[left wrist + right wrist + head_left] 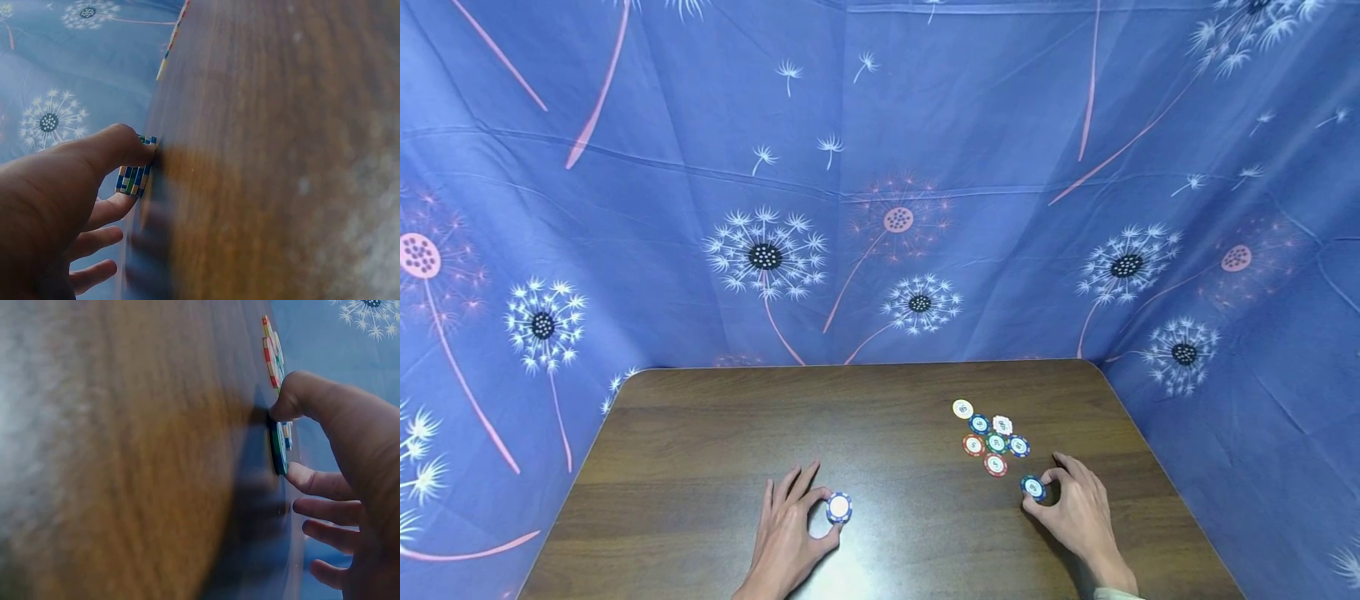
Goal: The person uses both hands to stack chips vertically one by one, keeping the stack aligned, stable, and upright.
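Brown table, seemingly cloth backdrop

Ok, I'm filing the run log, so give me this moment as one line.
left hand: pinches chip stack | right hand: pinches chip | loose chips: flat on table

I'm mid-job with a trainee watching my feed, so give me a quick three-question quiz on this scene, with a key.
1. Count: How many loose chips lie flat near the right hand, leaving out the held chip in its pinch?
2. True or false: The left hand pinches only a single chip.
3. Short answer: What rim colour has the loose chip closest to the back edge of the table?

Key:
1. Seven.
2. False; the left wrist view shows a stack of chips between thumb and finger.
3. Yellow; the yellow-rimmed chip is closest.
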Available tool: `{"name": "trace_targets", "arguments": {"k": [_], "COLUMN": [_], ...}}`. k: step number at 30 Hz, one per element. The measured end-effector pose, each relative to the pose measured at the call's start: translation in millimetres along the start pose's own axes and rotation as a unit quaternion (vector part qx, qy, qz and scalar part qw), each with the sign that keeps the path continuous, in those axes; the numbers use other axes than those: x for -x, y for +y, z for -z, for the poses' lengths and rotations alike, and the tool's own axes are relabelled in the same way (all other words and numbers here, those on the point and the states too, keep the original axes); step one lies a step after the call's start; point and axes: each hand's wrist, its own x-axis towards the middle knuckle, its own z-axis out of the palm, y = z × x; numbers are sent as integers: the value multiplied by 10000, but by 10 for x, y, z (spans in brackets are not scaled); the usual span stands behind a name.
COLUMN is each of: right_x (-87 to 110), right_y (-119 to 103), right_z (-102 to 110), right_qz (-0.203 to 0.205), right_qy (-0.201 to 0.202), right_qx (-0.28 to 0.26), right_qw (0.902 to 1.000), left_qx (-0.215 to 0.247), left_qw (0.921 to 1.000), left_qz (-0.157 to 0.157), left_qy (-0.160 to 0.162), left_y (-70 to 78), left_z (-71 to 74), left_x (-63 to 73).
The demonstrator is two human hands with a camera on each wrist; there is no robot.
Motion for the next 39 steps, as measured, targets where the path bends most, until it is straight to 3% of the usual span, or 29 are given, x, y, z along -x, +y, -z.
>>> {"name": "trace_targets", "arguments": {"k": [13,24,32,39], "right_x": [178,310,301,226], "right_y": [-2,0,-165,-372], "right_z": [98,143,175,194], "right_qz": [-143,16,20,439], "right_qy": [8,136,-87,-58], "right_qx": [-14,63,-34,-129], "right_qw": [9999,9999,10000,9989], "left_qx": [-6,-8,12,20], "left_qw": [10000,9999,9999,10000], "left_qz": [-14,-84,-60,44], "left_qy": [29,95,101,-62], "left_y": [1,-10,-14,-9], "left_z": [-4,-18,18,25], "left_x": [-3,9,6,8]}}
